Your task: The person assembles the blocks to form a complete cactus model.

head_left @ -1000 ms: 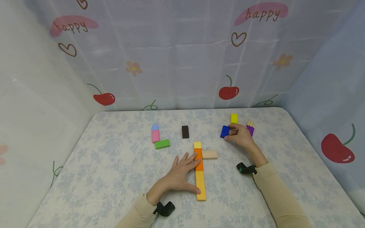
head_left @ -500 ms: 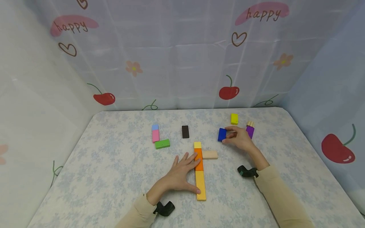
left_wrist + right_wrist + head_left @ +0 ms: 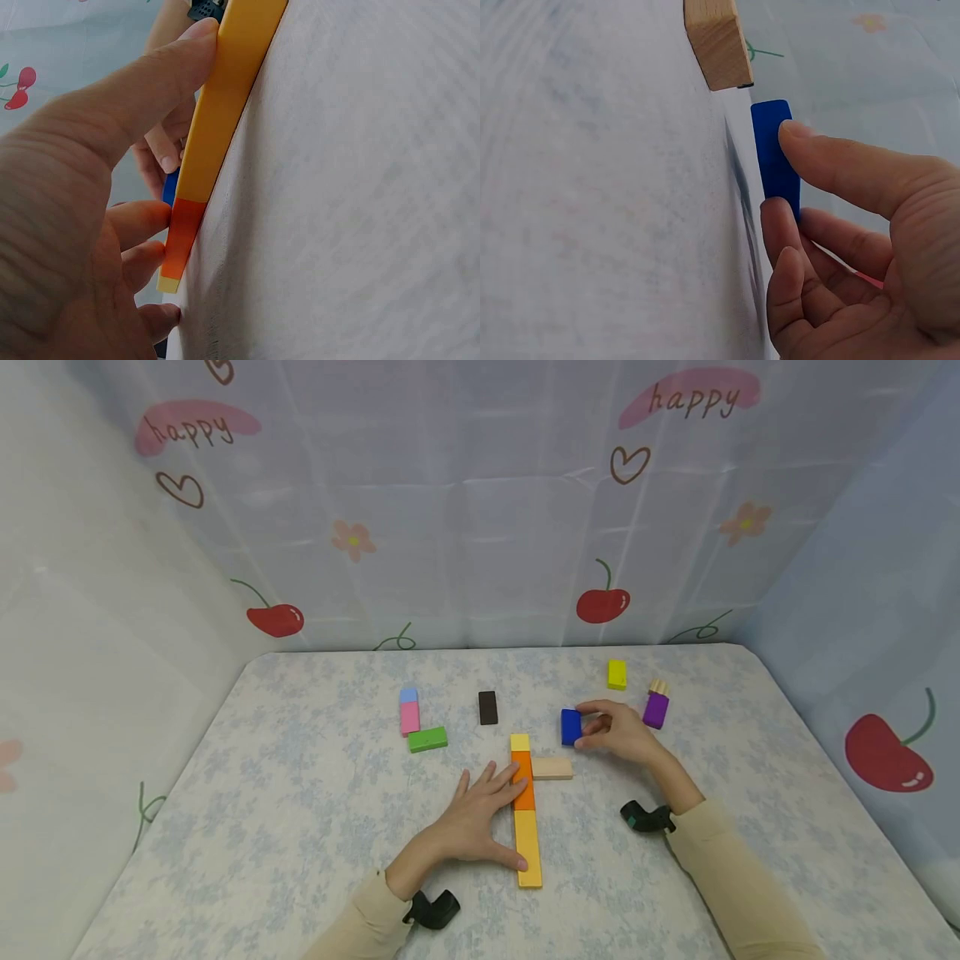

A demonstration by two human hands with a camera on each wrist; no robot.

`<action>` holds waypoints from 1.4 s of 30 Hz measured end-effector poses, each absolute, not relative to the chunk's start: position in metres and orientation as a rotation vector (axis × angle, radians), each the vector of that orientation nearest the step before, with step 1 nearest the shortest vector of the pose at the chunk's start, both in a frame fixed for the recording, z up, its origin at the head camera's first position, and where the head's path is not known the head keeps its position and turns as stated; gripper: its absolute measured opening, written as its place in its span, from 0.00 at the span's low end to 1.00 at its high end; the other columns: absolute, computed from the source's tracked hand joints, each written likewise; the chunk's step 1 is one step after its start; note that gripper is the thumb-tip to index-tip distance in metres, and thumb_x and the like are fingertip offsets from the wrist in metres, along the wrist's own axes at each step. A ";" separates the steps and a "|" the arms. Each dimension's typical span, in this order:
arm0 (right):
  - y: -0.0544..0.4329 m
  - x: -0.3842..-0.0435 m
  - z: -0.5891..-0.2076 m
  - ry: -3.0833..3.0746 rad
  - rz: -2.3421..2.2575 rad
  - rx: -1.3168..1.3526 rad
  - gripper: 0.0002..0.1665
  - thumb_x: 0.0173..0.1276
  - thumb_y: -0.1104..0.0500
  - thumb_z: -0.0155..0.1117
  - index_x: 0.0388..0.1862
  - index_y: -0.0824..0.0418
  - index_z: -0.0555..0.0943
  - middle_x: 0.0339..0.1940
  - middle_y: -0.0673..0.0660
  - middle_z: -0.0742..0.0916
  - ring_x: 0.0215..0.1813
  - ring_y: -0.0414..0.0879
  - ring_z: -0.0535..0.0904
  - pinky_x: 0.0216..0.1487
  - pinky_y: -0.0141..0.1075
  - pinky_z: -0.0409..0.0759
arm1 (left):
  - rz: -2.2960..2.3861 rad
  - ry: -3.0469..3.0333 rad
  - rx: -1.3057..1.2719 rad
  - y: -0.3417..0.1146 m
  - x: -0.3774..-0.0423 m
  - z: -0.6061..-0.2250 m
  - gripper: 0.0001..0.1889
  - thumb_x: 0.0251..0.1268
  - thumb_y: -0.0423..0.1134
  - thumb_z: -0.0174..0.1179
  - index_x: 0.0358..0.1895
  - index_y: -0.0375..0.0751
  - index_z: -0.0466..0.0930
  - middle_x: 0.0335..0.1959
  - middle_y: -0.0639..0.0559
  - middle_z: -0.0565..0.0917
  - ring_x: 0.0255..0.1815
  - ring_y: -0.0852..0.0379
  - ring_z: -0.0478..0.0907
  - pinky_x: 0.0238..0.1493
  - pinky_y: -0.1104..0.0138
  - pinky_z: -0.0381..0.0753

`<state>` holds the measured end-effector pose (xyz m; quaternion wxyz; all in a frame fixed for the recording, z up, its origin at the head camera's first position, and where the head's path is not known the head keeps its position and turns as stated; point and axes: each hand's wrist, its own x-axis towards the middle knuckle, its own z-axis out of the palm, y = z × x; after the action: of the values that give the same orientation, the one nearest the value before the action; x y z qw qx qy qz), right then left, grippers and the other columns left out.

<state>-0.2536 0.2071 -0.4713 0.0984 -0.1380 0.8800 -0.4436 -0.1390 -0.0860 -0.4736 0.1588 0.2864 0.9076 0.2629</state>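
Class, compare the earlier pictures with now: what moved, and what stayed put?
The blue block, pinched by the right hand throughout, has moved left and nearer in the head view, toward the pale wooden block. Nothing was let go. The purple block, partly covered earlier, is now in full view. The left hand stays against the orange block; the rest lies as before.

A blue-mottled tabletop (image 3: 262, 827) carries an orange block (image 3: 527, 799) beside a plain wooden block (image 3: 553, 768). A purple block (image 3: 656, 711) lies well apart.
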 end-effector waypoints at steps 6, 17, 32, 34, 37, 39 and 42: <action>0.206 -0.252 -0.471 2.556 -1.313 -0.502 0.36 0.56 0.58 0.77 0.63 0.66 0.76 0.47 0.64 0.85 0.39 0.47 0.82 0.40 0.31 0.81 | 0.746 2.597 0.819 -0.086 -0.139 -0.475 0.57 0.41 0.66 0.73 0.77 0.53 0.56 0.81 0.57 0.46 0.82 0.44 0.36 0.75 0.37 0.31; 0.204 -0.252 -0.470 2.505 -1.285 -0.525 0.36 0.56 0.59 0.77 0.63 0.66 0.76 0.42 0.63 0.86 0.39 0.48 0.81 0.42 0.33 0.81 | 0.752 2.595 0.816 -0.086 -0.139 -0.473 0.57 0.41 0.66 0.73 0.77 0.53 0.56 0.81 0.57 0.46 0.82 0.44 0.36 0.75 0.38 0.31; 0.203 -0.251 -0.475 2.471 -1.282 -0.584 0.36 0.56 0.61 0.76 0.63 0.68 0.75 0.43 0.63 0.86 0.39 0.48 0.81 0.41 0.29 0.82 | 0.760 2.583 0.811 -0.086 -0.140 -0.474 0.57 0.41 0.66 0.73 0.77 0.53 0.56 0.81 0.57 0.46 0.82 0.44 0.36 0.74 0.37 0.30; 0.204 -0.251 -0.476 2.467 -1.288 -0.592 0.36 0.56 0.61 0.76 0.63 0.68 0.75 0.43 0.63 0.85 0.39 0.48 0.81 0.41 0.28 0.82 | 0.765 2.583 0.813 -0.086 -0.139 -0.474 0.57 0.41 0.66 0.74 0.77 0.53 0.56 0.81 0.57 0.46 0.82 0.44 0.36 0.74 0.37 0.30; 0.204 -0.252 -0.477 2.459 -1.298 -0.599 0.36 0.56 0.62 0.76 0.63 0.68 0.75 0.44 0.64 0.85 0.40 0.48 0.81 0.41 0.28 0.82 | 0.768 2.586 0.818 -0.086 -0.139 -0.474 0.57 0.41 0.66 0.74 0.77 0.52 0.56 0.81 0.56 0.46 0.82 0.43 0.36 0.74 0.37 0.31; 0.204 -0.252 -0.477 2.456 -1.299 -0.598 0.36 0.56 0.62 0.76 0.64 0.68 0.74 0.44 0.64 0.85 0.40 0.49 0.81 0.41 0.28 0.82 | 0.768 2.590 0.820 -0.086 -0.139 -0.474 0.57 0.41 0.66 0.74 0.77 0.52 0.56 0.81 0.56 0.46 0.82 0.43 0.37 0.74 0.36 0.31; 0.204 -0.251 -0.476 2.452 -1.301 -0.590 0.37 0.56 0.62 0.76 0.64 0.68 0.74 0.43 0.63 0.85 0.40 0.49 0.81 0.41 0.28 0.82 | 0.770 2.592 0.820 -0.086 -0.139 -0.474 0.57 0.41 0.66 0.74 0.77 0.52 0.56 0.81 0.56 0.46 0.82 0.43 0.36 0.74 0.37 0.30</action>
<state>-0.2513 0.2037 -0.4757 0.1514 -0.2054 0.8540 -0.4534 -0.1390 -0.0861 -0.4737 0.1573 0.2866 0.9059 0.2693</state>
